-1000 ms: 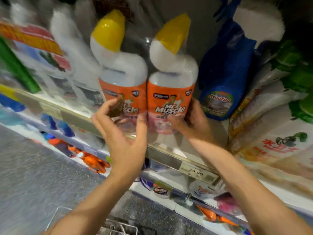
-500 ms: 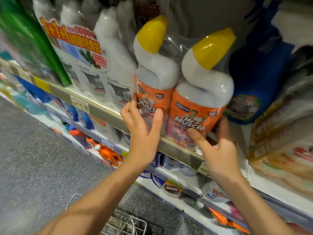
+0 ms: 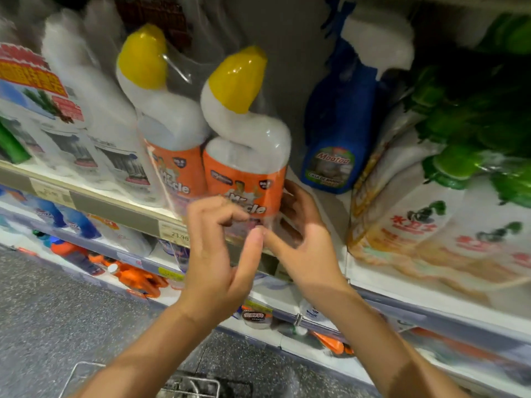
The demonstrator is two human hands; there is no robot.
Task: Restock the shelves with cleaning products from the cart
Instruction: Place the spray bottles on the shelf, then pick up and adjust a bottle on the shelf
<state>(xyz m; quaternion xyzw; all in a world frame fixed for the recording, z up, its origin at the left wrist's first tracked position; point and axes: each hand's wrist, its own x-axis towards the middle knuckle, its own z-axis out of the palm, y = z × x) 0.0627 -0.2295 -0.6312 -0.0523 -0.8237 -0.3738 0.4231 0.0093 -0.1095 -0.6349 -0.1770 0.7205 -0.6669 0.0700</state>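
Since the frame half a second earlier, the twin pack (image 3: 244, 179) of yellow-capped toilet cleaner had come up from its lean and stood nearly upright on the shelf (image 3: 115, 202). Its base sat close behind the front rail, between the white bottles (image 3: 86, 110) on one side and the blue spray bottle (image 3: 339, 133) on the other. The left hand (image 3: 218, 254) had slid off the left bottle's label and hung in front of the pack with fingers curled and thumb raised. Blur hid whether it pinched the clear wrap or held nothing. The right hand (image 3: 304, 245) had shifted from under the base to the pack's lower right side, with fingers wrapped behind it and thumb toward the front. The two hands were close together, thumbs almost meeting.

The step looked like the last nudge of seating this pack. The main hazard was the base lying so near the rail. If the right hand let go before pushing it deeper, the top-heavy bottles could tip forward off the shelf toward the floor and the cart (image 3: 186, 386) below. Loose wrap could also snag on withdrawing fingers and drag the pack outward. A hard sideways shove might knock the blue spray bottle over.
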